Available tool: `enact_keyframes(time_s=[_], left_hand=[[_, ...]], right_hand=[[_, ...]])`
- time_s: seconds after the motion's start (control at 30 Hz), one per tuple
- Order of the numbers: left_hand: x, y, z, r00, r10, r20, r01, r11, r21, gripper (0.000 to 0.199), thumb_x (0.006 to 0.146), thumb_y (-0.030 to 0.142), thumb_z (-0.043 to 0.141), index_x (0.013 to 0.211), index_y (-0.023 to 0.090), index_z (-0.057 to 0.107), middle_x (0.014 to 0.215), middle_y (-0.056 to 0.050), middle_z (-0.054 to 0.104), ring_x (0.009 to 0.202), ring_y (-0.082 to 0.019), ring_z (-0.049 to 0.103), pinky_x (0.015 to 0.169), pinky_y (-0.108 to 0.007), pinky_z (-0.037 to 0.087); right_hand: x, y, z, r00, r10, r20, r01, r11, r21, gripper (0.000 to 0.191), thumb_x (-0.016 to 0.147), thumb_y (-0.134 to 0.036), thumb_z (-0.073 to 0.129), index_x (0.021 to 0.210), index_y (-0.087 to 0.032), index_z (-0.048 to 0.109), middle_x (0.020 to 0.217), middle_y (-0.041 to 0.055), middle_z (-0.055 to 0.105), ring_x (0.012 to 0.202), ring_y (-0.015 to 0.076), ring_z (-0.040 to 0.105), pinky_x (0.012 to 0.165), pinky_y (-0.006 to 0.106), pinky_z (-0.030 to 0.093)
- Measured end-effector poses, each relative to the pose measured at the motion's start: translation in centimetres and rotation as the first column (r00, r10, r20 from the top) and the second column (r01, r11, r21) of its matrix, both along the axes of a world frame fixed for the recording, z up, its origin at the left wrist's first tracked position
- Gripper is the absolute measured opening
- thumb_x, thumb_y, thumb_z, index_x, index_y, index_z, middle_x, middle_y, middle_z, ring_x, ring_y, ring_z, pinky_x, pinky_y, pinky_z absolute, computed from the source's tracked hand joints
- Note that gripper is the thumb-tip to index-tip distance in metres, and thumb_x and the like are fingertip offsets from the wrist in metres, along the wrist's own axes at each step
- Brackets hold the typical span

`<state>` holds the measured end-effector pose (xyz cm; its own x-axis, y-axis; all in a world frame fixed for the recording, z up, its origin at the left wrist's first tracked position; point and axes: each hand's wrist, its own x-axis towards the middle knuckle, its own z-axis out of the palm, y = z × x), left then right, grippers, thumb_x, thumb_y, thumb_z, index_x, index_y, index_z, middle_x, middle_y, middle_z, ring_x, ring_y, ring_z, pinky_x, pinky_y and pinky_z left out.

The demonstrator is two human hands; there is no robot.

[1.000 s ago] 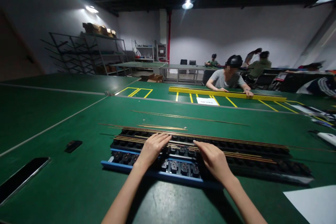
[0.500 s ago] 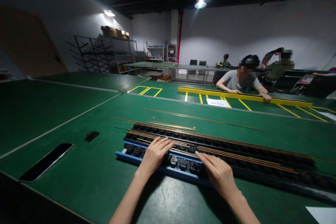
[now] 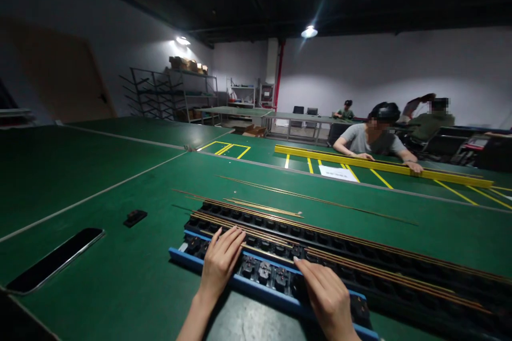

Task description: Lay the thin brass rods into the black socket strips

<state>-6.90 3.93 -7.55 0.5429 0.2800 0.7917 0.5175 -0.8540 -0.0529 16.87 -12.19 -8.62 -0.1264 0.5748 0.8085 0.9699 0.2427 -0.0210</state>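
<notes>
In the head view, a blue-edged track [image 3: 260,286] with black socket-like modules inside lies across the green table in front of me. A thin brass strip [image 3: 267,254] runs along its far side between my two hands. Over the strip's left end, my left hand [image 3: 220,260] is closed, fingers bent and side by side. My right hand [image 3: 326,290] pinches the strip near its right end, its fingertips low over the track. Behind lie black slotted tracks [image 3: 256,218], with several long brass and copper-coloured strips [image 3: 372,266] resting on them.
A phone [image 3: 56,260] and a small black part [image 3: 135,218] lie at left. More thin strips [image 3: 264,206] rest beyond the tracks. Across the table, a person [image 3: 360,138] has both hands at a long yellow rail [image 3: 340,162], near a white paper sheet [image 3: 338,172].
The camera view has tilted upward, so the scene sits lower. My left hand has shifted left along the track, and more of the brass strip shows between my hands.
</notes>
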Motion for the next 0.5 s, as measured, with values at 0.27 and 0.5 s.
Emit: enact_keyframes(time_s=[0.27, 0.5], left_hand=[[-0.8, 0.3, -0.9, 0.997, 0.026, 0.067, -0.025, 0.999, -0.026, 0.037, 0.089, 0.012, 0.050, 0.124, 0.021, 0.053, 0.118, -0.005, 0.065, 0.115, -0.019, 0.056, 0.102, -0.041, 0.037], [-1.5, 0.4, -1.8, 0.992, 0.061, 0.111, -0.049, 0.992, -0.114, 0.039, 0.087, 0.013, 0.053, 0.125, 0.023, 0.052, 0.119, -0.003, 0.065, 0.117, -0.020, 0.055, 0.104, -0.045, 0.035]], right_hand=[[-1.1, 0.5, -0.7, 0.999, 0.032, 0.007, -0.033, 0.998, 0.046, 0.041, 0.085, -0.002, 0.043, 0.120, -0.016, 0.059, 0.101, 0.0068, 0.070, 0.093, 0.0157, 0.065, 0.080, 0.029, 0.049], [-1.6, 0.6, -1.9, 0.994, 0.031, 0.106, -0.033, 0.999, 0.022, 0.047, 0.083, -0.003, 0.043, 0.127, -0.015, 0.054, 0.112, 0.0062, 0.067, 0.104, 0.0181, 0.062, 0.088, 0.030, 0.047]])
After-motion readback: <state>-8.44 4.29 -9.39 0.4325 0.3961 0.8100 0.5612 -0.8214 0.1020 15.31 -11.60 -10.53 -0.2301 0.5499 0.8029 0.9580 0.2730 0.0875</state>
